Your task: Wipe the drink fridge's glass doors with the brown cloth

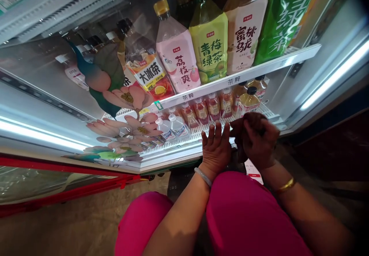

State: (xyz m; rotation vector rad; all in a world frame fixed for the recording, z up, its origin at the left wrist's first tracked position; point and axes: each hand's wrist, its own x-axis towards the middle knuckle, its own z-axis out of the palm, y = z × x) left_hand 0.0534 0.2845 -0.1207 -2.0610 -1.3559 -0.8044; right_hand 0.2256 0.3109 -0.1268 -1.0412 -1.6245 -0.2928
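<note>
My right hand (263, 144) is closed around a dark, crumpled cloth (250, 123) in front of the lower shelf of a lit drinks fridge. Part of the cloth hangs below the fingers. Just beside it, my left hand (216, 146) is held palm down with its fingers stretched out, and nothing shows in it. Its fingertips point at the row of small amber-red bottles (213, 108) on the lower shelf; from this angle I cannot tell whether they touch the shelf edge. Two clear bottles (177, 125) stand to the left, and a bottle with a black cap (249, 100) stands behind the cloth.
Large tea bottles (209, 44) line the upper shelf behind a white label rail (207, 87). The glass door (95, 129) with flower decals stands on the left, above a red-framed case (86, 188). A phone-like screen (253, 171) shows below my right hand, near my knees.
</note>
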